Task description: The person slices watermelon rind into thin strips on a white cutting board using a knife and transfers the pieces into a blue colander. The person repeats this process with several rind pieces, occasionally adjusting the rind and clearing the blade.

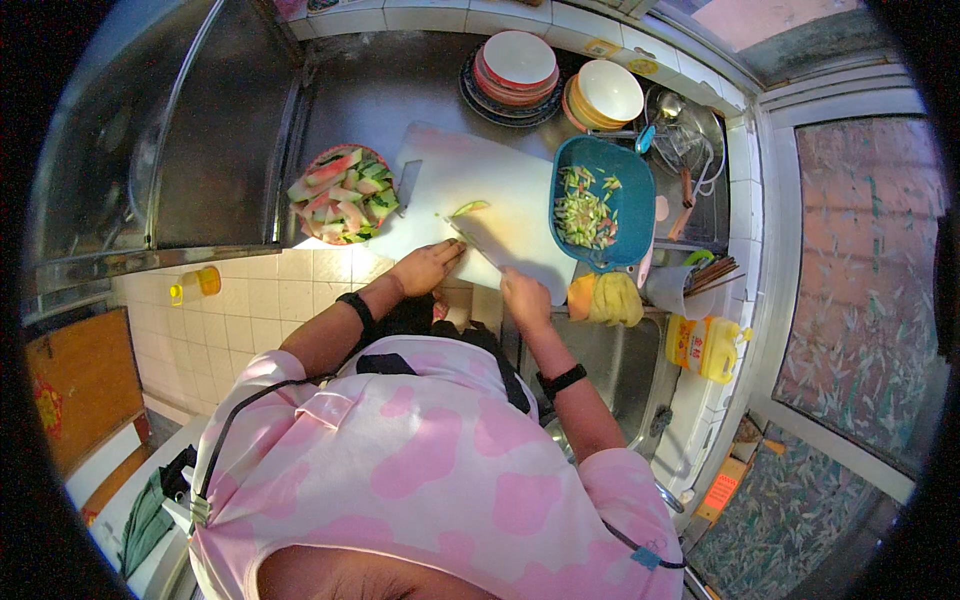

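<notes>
My right hand (pixel 527 300) grips the handle of a kitchen knife (pixel 477 244), its blade slanting to the upper left across a white cutting board (pixel 510 180). Bent fingers of my left hand (pixel 427 267) rest at the board's near edge, beside the blade; whether anything is under them is hidden. Just beyond the knife tip lies a thin green slice of rind (pixel 471 207). On the left, a bowl (pixel 309 222) is heaped with watermelon rind pieces (pixel 349 196). A blue-green plastic basin (pixel 637 184) on the right holds cut rind strips (pixel 585 214).
Stacked plates (pixel 520 60) and bowls (pixel 611 90) stand at the back. Pot lids and utensils (pixel 684 142) lie back right. A yellow cloth (pixel 616 298), a container of chopsticks (pixel 667 289), a yellow jug (pixel 703 349) and a sink (pixel 630 367) are to the right.
</notes>
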Action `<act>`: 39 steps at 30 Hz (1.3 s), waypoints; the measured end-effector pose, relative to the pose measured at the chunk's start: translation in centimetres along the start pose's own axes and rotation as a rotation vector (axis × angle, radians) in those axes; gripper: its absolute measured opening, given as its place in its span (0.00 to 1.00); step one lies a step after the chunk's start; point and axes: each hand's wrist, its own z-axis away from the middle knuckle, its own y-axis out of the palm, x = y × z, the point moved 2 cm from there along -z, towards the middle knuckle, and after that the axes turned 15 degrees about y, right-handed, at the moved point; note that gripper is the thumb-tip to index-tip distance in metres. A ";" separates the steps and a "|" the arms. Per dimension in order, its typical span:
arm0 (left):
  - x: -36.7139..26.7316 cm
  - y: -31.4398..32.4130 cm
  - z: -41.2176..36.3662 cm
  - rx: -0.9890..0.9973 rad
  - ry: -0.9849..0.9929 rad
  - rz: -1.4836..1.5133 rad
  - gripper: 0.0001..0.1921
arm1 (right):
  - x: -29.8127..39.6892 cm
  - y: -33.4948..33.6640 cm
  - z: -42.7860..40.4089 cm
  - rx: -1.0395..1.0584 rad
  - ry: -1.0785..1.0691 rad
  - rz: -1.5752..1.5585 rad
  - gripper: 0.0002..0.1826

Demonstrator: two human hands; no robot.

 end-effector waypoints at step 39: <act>2.1 -7.3 -4.3 -0.574 -0.320 0.519 0.17 | -5.8 -11.5 3.3 -0.759 -0.145 0.195 0.27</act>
